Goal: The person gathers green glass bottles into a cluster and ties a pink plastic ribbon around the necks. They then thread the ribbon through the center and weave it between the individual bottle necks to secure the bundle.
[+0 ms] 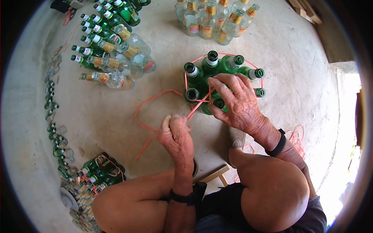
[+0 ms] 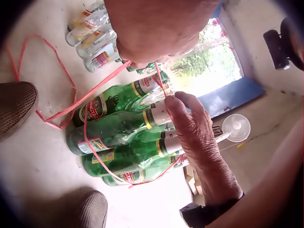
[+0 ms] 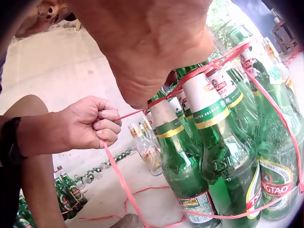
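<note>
Green bottles [image 1: 212, 58] stand upright in a tight cluster, with pink string [image 3: 280, 114] looped around them and crossing between their necks. The left hand [image 1: 177, 136], fingers curled, grips the string just in front of the cluster; in the right wrist view the left hand [image 3: 90, 122] holds it taut, with a length hanging below. Over the bottle tops is the right hand [image 1: 241, 103], its thumb and fingers bent around the string near the necks. In the left wrist view the right hand [image 2: 192, 128] has its fingertips at the string beside a white-collared neck.
Clear bottles [image 1: 208, 23] stand at the top, with green and clear bottles [image 1: 112, 42] at upper left. A tied bundle of green bottles [image 1: 101, 171] is at lower left. Loose string [image 1: 297, 139] lies at right. A wooden piece [image 1: 215, 174] is between the legs.
</note>
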Available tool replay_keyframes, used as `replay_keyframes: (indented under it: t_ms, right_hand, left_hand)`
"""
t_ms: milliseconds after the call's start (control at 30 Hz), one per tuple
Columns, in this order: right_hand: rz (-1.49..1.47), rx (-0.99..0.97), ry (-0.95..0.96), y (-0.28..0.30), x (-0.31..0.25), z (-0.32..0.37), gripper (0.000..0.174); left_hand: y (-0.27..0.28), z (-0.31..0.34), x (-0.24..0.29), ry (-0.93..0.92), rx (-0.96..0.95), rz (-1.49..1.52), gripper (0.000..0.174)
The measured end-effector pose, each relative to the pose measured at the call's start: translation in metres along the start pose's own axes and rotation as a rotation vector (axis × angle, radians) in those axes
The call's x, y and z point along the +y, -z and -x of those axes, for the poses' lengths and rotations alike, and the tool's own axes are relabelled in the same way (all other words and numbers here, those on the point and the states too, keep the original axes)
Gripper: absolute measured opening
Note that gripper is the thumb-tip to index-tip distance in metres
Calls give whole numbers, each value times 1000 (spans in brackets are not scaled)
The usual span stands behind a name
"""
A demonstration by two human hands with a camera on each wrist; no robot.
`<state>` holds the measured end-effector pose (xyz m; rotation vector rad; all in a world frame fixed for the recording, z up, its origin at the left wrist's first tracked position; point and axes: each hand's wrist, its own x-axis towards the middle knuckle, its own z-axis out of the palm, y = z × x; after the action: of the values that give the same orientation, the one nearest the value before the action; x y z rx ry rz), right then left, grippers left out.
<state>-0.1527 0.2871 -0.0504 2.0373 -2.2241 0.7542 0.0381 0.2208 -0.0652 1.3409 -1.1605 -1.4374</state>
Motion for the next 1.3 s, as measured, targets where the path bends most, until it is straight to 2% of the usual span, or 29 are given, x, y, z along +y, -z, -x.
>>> replay_keyframes:
  t_ms: [233, 333, 500, 733, 833, 1000, 1100, 1233, 1300]
  right_hand:
    - [-4, -3, 16, -1, 5, 4, 70]
    - [-17, 1, 38, -3, 9, 5, 70]
    - [-45, 41, 91, 0, 10, 3, 67]
    - [-104, -26, 219, 13, 21, 7, 56]
    - [-117, -62, 265, 20, 23, 8, 54]
    - [-138, -111, 336, 26, 29, 9, 54]
    - [-142, -147, 318, 30, 25, 13, 53]
    - [-112, -90, 276, 30, 12, 19, 47]
    - [-31, -56, 261, 34, 2, 18, 42]
  left_hand:
    - [-3, 6, -3, -60, 37, -65, 24]
    - [2, 10, 0, -33, -16, -64, 25]
    - [8, 13, -1, -117, -60, -91, 23]
    - [18, 31, 5, -162, -107, -168, 22]
    - [16, 40, 8, -277, -124, -183, 21]
    - [19, 58, 15, -264, -172, -256, 23]
    - [18, 59, 17, -312, -168, -293, 25]
    - [16, 49, 18, -380, -186, -253, 24]
    - [16, 47, 25, -332, -201, -270, 23]
